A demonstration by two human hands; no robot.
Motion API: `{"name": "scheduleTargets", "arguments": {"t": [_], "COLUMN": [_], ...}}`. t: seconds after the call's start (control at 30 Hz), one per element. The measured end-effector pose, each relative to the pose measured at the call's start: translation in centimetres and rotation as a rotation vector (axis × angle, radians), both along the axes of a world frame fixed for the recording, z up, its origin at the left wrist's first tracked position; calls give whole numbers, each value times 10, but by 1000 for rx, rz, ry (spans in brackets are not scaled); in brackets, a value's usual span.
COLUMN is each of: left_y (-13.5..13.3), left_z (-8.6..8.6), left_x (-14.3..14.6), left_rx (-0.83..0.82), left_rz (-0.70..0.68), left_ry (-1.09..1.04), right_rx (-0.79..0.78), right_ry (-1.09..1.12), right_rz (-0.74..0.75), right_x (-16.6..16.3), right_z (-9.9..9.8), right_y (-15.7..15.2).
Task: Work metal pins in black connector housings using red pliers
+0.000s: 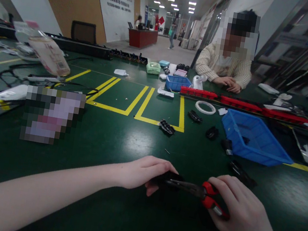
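In the head view, my right hand (241, 203) is closed around the red handles of a pair of long-nose pliers (189, 187). The dark jaws point left and meet a small black part (165, 177). That part sits in the closed fingers of my left hand (151, 174), which partly cover it; its exact kind does not show. Both hands are just above the green tabletop. A thin metal pin (167, 151) lies on the table beyond my left hand, and a black part with a ribbed pattern (166, 127) lies farther off.
A blue bin (256, 138) stands at the right, with several black parts such as this one (212, 132) near it. A tape roll (205, 107) lies behind. On the left are a bottle (48, 52) and a blurred-out flat object (55, 116). A person (225, 66) sits across the table.
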State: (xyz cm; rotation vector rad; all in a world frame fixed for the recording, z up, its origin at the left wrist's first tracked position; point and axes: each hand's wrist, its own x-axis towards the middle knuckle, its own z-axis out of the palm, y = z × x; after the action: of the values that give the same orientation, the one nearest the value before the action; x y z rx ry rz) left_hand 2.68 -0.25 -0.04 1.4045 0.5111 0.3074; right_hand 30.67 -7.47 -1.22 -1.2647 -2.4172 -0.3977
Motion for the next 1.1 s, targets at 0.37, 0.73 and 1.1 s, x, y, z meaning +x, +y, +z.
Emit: {"name": "scheduleTargets", "arguments": {"t": [0.37,0.73,1.1], "left_y": [-5,1,-2], "left_z": [9,5,5], "left_x": [0,-2,0], "left_rx": [294,205,174], "left_rz": [75,20,21], "left_ry": [-4,-88,-91], "right_rx": [-186,-114,-114], "right_ry": [123,73,77], "right_rz": [-62,75,94], "right_x": [-7,8,2], "right_z": [1,-13,-5], "right_y": [0,13,13]}}
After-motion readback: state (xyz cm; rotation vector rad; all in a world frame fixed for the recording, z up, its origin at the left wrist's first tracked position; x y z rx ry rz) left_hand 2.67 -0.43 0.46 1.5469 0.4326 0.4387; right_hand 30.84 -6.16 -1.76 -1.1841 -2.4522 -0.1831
